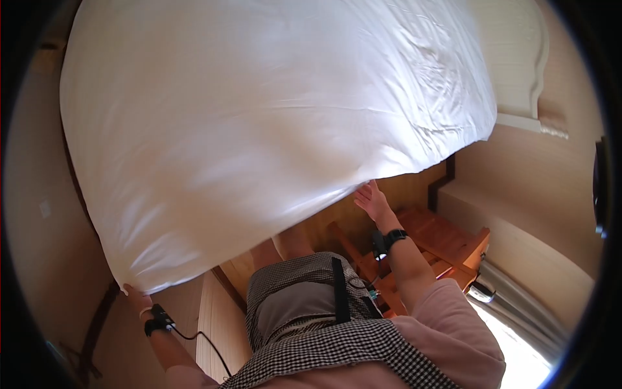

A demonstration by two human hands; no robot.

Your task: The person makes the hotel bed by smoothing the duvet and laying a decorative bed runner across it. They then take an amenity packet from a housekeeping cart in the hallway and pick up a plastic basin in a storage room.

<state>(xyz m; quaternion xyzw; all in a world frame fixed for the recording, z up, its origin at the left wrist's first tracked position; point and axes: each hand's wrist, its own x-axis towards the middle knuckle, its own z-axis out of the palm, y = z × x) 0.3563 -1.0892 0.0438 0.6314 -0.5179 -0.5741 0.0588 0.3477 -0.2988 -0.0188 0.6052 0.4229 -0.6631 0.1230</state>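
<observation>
A large white sheet (246, 117) spreads over the upper and middle part of the view, smooth at the left and creased at the upper right. At its lower left corner, my left hand (136, 298) has its fingers closed on the sheet's edge. Further right, my right hand (370, 198) touches the lower edge from below, its palm showing and fingers apart, the fingertips partly at the fabric. Both wrists wear black straps with small devices and cables.
A reddish wooden chair (440, 236) stands at the lower right, beside my right forearm. A grey curtain (525, 301) hangs near a bright window (512, 343). A pale scalloped panel (512, 58) is at the upper right.
</observation>
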